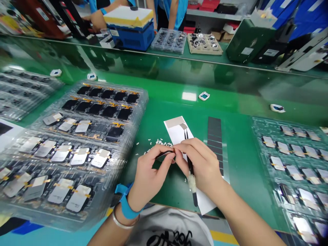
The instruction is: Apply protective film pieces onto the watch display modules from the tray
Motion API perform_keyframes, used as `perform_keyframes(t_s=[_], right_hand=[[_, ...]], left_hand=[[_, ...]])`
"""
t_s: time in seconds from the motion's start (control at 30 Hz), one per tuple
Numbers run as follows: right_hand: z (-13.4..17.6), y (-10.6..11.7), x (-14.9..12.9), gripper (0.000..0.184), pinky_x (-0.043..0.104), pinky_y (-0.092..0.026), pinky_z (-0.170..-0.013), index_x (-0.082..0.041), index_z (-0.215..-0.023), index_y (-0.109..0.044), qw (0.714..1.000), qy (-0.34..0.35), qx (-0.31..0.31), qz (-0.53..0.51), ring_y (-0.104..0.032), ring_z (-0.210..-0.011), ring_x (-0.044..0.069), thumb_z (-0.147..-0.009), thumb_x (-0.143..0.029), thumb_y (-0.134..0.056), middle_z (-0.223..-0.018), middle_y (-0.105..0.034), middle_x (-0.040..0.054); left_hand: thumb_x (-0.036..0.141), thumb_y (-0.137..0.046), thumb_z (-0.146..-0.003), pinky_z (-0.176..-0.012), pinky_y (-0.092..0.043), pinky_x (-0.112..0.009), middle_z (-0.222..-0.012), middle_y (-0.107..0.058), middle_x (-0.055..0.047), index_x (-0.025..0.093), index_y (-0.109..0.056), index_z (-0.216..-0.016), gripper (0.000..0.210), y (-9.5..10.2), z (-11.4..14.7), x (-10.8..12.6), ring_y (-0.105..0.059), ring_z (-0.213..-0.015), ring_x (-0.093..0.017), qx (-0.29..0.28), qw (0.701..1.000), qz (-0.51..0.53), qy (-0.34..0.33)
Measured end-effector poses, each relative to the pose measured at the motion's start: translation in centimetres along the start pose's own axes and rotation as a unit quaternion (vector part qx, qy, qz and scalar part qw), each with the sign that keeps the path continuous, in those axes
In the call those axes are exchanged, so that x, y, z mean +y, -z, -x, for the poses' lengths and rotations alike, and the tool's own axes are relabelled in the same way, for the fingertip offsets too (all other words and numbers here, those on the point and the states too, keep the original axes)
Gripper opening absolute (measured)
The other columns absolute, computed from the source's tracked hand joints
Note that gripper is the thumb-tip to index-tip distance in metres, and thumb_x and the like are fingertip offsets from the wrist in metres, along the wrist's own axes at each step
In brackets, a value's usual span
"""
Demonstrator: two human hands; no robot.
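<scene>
My left hand (150, 176), wearing a blue wrist strap (126, 201), pinches a small thin dark part (164, 153) seen nearly edge-on. Its exact kind is hidden by the fingers. Black tweezers (195, 199) lie in the grip of my right hand (203, 165), with tape wound round their middle and the tips pointing away from me. The thumb and forefinger of this hand also meet at the end of the dark part. Below the tweezer tips is a white sheet (176, 136) with a grey strip at its far end. Small white scraps (160, 141) are scattered beside it.
A clear tray (139, 112) of small screen modules stands left, another clear tray (261, 136) right. Right of the sheet lies a strip of black pieces (214, 136). Small white-framed parts (204, 96) rest farther back. Across the bench are a blue machine (135, 34) and co-workers.
</scene>
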State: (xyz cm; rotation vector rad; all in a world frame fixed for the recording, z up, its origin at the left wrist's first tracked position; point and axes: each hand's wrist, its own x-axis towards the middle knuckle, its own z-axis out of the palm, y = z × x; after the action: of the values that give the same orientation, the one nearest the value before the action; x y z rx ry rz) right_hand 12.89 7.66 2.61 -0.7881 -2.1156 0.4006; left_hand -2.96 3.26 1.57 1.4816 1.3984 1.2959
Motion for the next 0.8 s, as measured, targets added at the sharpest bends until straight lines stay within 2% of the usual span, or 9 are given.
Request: perform_keyframes(t_s=[0.1, 0.2, 0.33, 0.4, 0.47, 0.57, 0.7, 0.8], right_hand=[[-0.5, -0.1, 0.4, 0.013, 0.027, -0.049, -0.067, -0.021, -0.092, -0.064, 0.997, -0.07, 0.012, -0.038, -0.059, -0.073, 0.013, -0.093, -0.01, -0.058, -0.084, -0.062, 0.0017], [-1.0, -0.5, 1.2, 0.011, 0.025, -0.045, -0.062, -0.021, -0.082, -0.065, 0.986, -0.139, -0.016, -0.087, -0.056, -0.066, 0.011, -0.09, -0.014, -0.062, -0.075, -0.059, -0.001], [-1.5, -0.8, 1.5, 0.009, 0.024, -0.044, -0.058, -0.02, -0.083, -0.065, 0.975, -0.149, -0.051, -0.155, -0.055, -0.063, 0.011, -0.09, -0.016, -0.06, -0.072, -0.058, -0.0011], [-1.7, -0.6, 1.3, 0.008, 0.023, -0.045, -0.058, -0.02, -0.086, -0.065, 0.956, -0.157, -0.073, -0.236, -0.056, -0.065, 0.011, -0.091, -0.021, -0.06, -0.075, -0.059, 0.0002], [-1.8, -0.1, 1.2, 0.011, 0.024, -0.047, -0.06, -0.019, -0.085, -0.067, 0.924, -0.175, -0.096, -0.325, -0.057, -0.067, 0.012, -0.091, -0.027, -0.062, -0.078, -0.06, 0.0018], [-1.8, 0.3, 1.3, 0.017, 0.025, -0.048, -0.061, -0.019, -0.08, -0.069, 0.895, -0.201, -0.104, -0.385, -0.058, -0.068, 0.012, -0.09, -0.032, -0.065, -0.078, -0.061, 0.0022], [-1.6, 0.2, 1.7, 0.019, 0.024, -0.047, -0.058, -0.019, -0.076, -0.07, 0.887, -0.216, -0.098, -0.397, -0.059, -0.066, 0.011, -0.088, -0.034, -0.068, -0.076, -0.063, 0.0012], [-1.4, 0.0, 1.5, 0.015, 0.024, -0.046, -0.057, -0.02, -0.078, -0.071, 0.896, -0.221, -0.089, -0.375, -0.058, -0.066, 0.011, -0.088, -0.031, -0.069, -0.076, -0.063, 0.0011]], left_hand=[[0.027, -0.055, -0.1, -0.064, -0.047, -0.023, -0.076, -0.063, 0.001, 0.022, -0.061, -0.096, 0.009, -0.1, 0.2, -0.1, -0.059, -0.065, -0.011, 0.0, 0.998, 0.05, 0.022], [0.031, -0.05, -0.102, -0.061, -0.044, -0.023, -0.073, -0.057, 0.002, 0.023, -0.055, -0.102, 0.009, -0.2, 0.6, -0.1, -0.055, -0.063, -0.011, 0.008, 0.992, 0.118, 0.04], [0.034, -0.046, -0.104, -0.055, -0.039, -0.022, -0.069, -0.052, 0.004, 0.026, -0.046, -0.102, 0.008, -0.2, 0.9, 0.0, -0.052, -0.06, -0.01, -0.028, 0.98, 0.188, 0.055], [0.034, -0.046, -0.104, -0.053, -0.037, -0.022, -0.068, -0.052, 0.005, 0.026, -0.044, -0.101, 0.009, -0.2, 1.0, -0.1, -0.05, -0.058, -0.01, -0.041, 0.978, 0.195, 0.059], [0.034, -0.046, -0.104, -0.051, -0.035, -0.022, -0.067, -0.051, 0.005, 0.026, -0.043, -0.102, 0.009, -0.2, 1.0, -0.1, -0.049, -0.056, -0.01, -0.044, 0.978, 0.191, 0.064], [0.034, -0.048, -0.103, -0.051, -0.035, -0.023, -0.065, -0.049, 0.006, 0.026, -0.044, -0.104, 0.009, -0.2, 1.0, -0.3, -0.048, -0.055, -0.011, -0.037, 0.985, 0.161, 0.052], [0.034, -0.05, -0.102, -0.056, -0.038, -0.024, -0.07, -0.05, 0.004, 0.025, -0.047, -0.105, 0.009, -0.2, 0.9, -0.5, -0.047, -0.06, -0.012, -0.035, 0.992, 0.115, 0.033], [0.035, -0.046, -0.104, -0.058, -0.038, -0.024, -0.07, -0.048, 0.004, 0.026, -0.046, -0.106, 0.01, -0.2, 1.0, -0.5, -0.045, -0.061, -0.012, -0.045, 0.99, 0.128, 0.047]])
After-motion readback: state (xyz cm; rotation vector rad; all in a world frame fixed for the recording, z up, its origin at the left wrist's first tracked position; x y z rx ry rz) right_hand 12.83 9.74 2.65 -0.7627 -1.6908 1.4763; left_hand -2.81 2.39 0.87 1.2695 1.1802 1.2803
